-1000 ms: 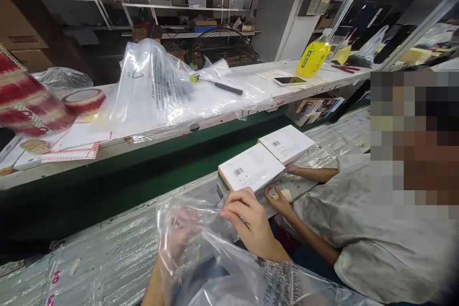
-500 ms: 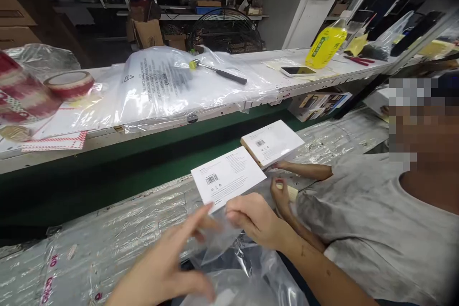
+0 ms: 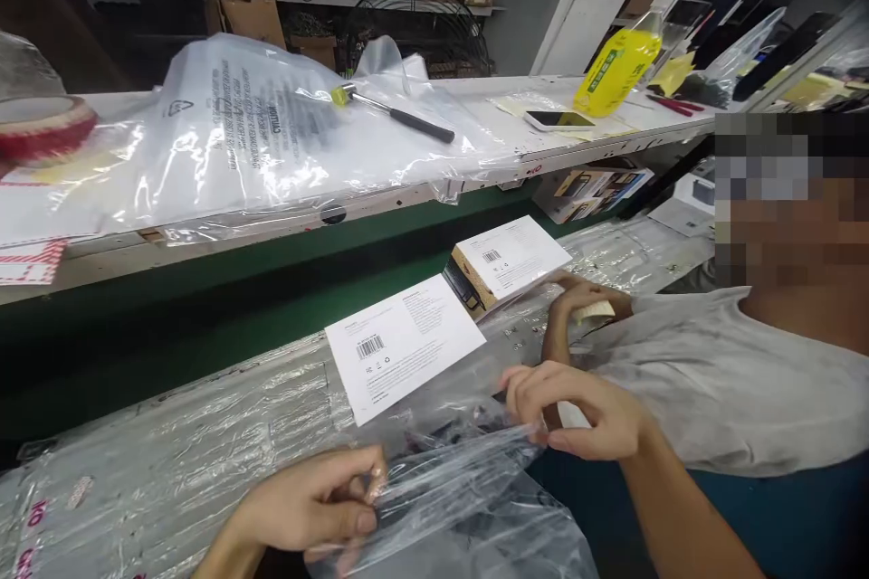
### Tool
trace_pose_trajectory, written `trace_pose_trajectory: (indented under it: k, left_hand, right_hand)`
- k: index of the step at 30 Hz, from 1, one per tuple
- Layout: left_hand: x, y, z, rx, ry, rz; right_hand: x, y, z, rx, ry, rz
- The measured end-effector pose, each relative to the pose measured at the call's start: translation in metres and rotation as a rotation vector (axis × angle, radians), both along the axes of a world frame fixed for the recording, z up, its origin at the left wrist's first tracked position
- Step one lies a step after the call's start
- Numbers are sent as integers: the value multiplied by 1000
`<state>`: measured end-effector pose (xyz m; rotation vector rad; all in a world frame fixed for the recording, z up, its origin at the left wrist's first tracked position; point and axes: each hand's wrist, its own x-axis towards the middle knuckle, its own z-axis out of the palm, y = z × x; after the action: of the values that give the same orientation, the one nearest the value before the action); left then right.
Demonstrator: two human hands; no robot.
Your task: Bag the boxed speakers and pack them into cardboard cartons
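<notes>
A clear plastic bag point(image 3: 462, 488) is stretched between my two hands, low in the head view. My left hand point(image 3: 319, 498) pinches its edge on the left. With thumb and fingers closed, my right hand point(image 3: 577, 407) grips the edge on the right. Just beyond the bag lies a white box point(image 3: 407, 344) with a barcode on its top face. A second white box point(image 3: 512, 258) sits behind it to the right, its brown side with a dark printed picture turned toward me.
A co-worker's hand point(image 3: 577, 298) holds a small yellowish piece at the right. The raised shelf carries a plastic sheet stack point(image 3: 231, 136), a hammer point(image 3: 400, 113), a phone point(image 3: 560, 121), a yellow bottle point(image 3: 615, 68) and a tape roll point(image 3: 44, 131). Plastic film covers the worktop point(image 3: 204, 434).
Both hands have moved apart and closed on the bag, drawing its edge taut. My left hand was open before. The co-worker's hands have shifted, and the view has turned slightly right.
</notes>
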<state>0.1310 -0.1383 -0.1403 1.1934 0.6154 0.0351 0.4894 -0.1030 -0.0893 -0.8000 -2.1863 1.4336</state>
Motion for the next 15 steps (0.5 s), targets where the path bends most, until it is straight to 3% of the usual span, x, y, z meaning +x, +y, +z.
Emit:
trace_pose_trajectory:
  k: [3, 6, 8, 11, 13, 15]
  left_hand:
    - [10, -3, -17, 28, 98, 35]
    - [11, -8, -20, 229, -47, 227]
    - [12, -8, -21, 295, -151, 526]
    - [19, 4, -26, 191, -115, 1208]
    - [26, 23, -28, 195, -32, 1585]
    - [31, 49, -29, 275, 47, 1755]
  right_hand:
    - [23, 15, -18, -5, -188, -105]
    - [31, 40, -35, 99, -193, -293]
    - [24, 62, -42, 200, -42, -477]
    - [-2, 98, -43, 348, 32, -682]
    - [-23, 115, -40, 423, -57, -647]
    - [-41, 123, -37, 490, -234, -556]
